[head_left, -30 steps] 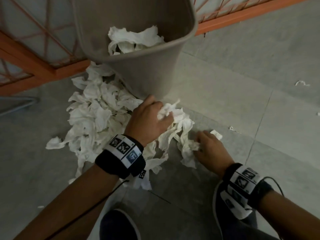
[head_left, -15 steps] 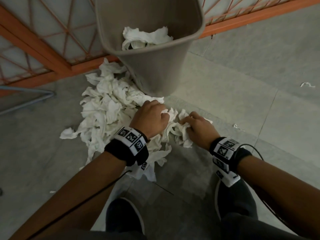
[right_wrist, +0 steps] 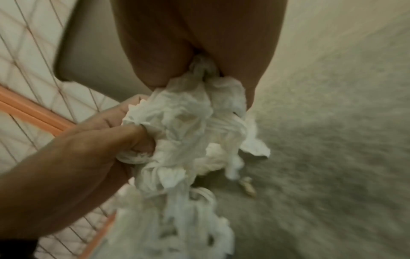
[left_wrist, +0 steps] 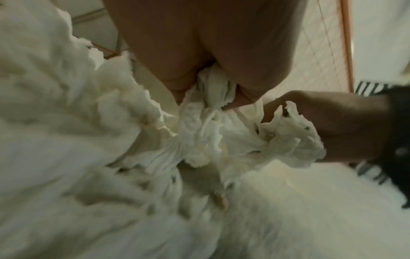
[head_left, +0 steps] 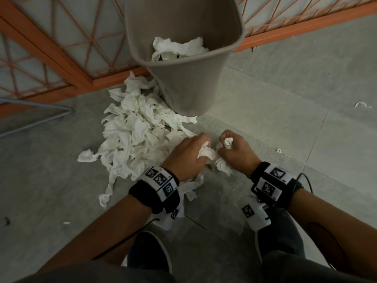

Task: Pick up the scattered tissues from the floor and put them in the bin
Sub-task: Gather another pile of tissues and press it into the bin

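Clutching same wad of crumpled white tissues (head_left: 212,158), left hand (head_left: 183,158) and right hand (head_left: 236,154) are seen fingers curled, nearly touching. Loose tissue heap (head_left: 134,131) lies on grey tiled floor (head_left: 285,111) left of hands, against tall grey plastic bin (head_left: 189,78), partly filled.

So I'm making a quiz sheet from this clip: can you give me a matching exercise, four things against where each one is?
Things:
1. bin
2. pile
3. wad
4. scrap

Places:
A. gripped between both hands
B. alone on the floor, far right
C. standing by the orange fence
D. on the floor left of the bin's base

Pairs: 1-C, 2-D, 3-A, 4-B. The left hand and the right hand both grip the wad.
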Demonstrator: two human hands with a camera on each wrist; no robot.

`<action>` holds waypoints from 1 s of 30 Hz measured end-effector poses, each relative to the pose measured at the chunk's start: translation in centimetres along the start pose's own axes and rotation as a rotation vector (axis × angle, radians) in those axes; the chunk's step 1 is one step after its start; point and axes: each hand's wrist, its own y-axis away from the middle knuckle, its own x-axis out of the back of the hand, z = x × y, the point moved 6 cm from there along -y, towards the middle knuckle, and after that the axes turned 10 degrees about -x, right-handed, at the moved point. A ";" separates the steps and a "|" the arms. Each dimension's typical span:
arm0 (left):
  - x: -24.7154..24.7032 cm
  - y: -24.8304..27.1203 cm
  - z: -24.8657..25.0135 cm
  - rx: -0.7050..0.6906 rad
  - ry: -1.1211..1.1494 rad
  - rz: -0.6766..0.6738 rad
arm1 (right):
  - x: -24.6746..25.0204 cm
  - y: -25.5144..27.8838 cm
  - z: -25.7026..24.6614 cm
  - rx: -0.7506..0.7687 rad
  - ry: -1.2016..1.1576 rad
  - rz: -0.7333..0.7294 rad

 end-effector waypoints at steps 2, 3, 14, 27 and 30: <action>2.3 0.2 1.4 -0.070 0.092 0.136 | 0.2 0.9 -2.4 0.081 -0.106 -0.038; 3.6 0.4 2.3 -0.106 0.110 0.202 | 0.5 1.5 -3.9 0.127 -0.148 -0.066; 22.2 -1.1 14.5 -0.389 0.164 0.631 | 7.4 7.8 -27.0 0.675 -0.354 -0.070; 26.0 -6.9 7.5 -0.043 -0.260 0.286 | 6.8 -2.5 -29.7 0.315 -0.121 -0.125; 26.3 -4.4 7.4 -0.047 -0.277 0.274 | 7.7 -2.6 -28.9 0.328 0.258 0.061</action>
